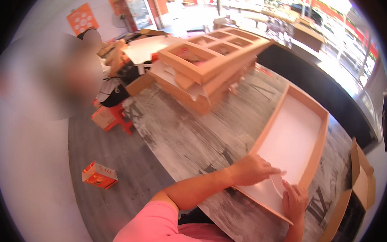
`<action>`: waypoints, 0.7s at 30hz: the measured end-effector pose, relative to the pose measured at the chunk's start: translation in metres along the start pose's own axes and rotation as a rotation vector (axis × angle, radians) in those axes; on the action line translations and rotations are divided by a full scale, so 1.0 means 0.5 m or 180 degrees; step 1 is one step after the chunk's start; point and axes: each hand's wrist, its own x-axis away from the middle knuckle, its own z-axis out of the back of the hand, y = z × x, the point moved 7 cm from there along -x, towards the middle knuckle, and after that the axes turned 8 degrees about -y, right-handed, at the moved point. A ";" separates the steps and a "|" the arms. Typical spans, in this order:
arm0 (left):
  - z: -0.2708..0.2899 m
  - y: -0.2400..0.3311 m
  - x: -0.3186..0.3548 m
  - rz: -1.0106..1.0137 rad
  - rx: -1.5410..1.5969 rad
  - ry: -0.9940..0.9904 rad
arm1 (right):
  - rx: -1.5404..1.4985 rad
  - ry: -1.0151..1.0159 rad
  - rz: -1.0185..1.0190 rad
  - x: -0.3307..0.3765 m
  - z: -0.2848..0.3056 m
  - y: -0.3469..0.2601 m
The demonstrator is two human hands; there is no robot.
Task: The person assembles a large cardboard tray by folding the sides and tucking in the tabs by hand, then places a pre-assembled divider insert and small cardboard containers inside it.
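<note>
A long shallow tray (290, 137) with brown walls and a white bottom lies slantwise on the table in front of me. Over its near end, my left hand (254, 169) reaches across from the left with its fingers closed on a thin white strip (278, 183). My right hand (295, 199) is at the tray's near right corner, its thumb and fingers pinching the strip's other end. The strip bends between the two hands. Whether it is paper, film or tape cannot be made out.
Brown divided trays (200, 71) stand stacked at the table's far side. An open cardboard box (362, 181) is at the right edge. A red stool (121, 117) and an orange carton (100, 174) are on the floor at left. Another person (109, 87) sits at far left.
</note>
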 end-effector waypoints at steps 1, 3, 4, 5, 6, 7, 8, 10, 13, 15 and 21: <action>-0.020 0.004 -0.005 0.0024 0.0065 -0.0138 | 0.0046 -0.0037 -0.0035 0.011 0.000 0.007; -0.012 -0.033 0.032 0.0227 -0.0324 0.0017 | 0.0093 -0.0125 -0.0012 -0.025 -0.035 0.004; -0.024 -0.056 0.040 0.0429 0.0204 -0.0102 | -0.0137 -0.0160 0.0030 -0.044 -0.030 -0.006; -0.008 -0.051 0.043 0.0159 0.0018 0.0607 | -0.0119 -0.0125 0.0050 -0.046 -0.034 -0.001; -0.005 -0.050 0.035 0.0291 0.0158 0.0380 | -0.0013 -0.0068 0.0033 -0.041 -0.029 0.003; 0.000 -0.043 0.030 0.0467 0.0192 0.0139 | -0.0120 0.0006 -0.0030 -0.034 -0.023 0.004; -0.004 -0.034 0.016 0.0387 0.0150 0.0127 | -0.0055 0.0010 -0.0078 -0.024 -0.016 0.007; 0.000 -0.024 0.012 0.0353 -0.0020 0.0089 | -0.0047 0.0017 -0.0078 -0.020 -0.022 0.010; -0.003 -0.023 0.007 0.0364 -0.0048 0.0014 | -0.0081 -0.0063 -0.0110 -0.021 -0.019 0.015; 0.006 -0.023 0.012 0.0319 -0.0154 -0.0024 | -0.0103 -0.0081 -0.0079 -0.031 -0.021 0.012; -0.001 -0.033 0.026 -0.0015 -0.0533 -0.0218 | -0.0141 -0.0012 -0.0032 -0.022 -0.026 0.018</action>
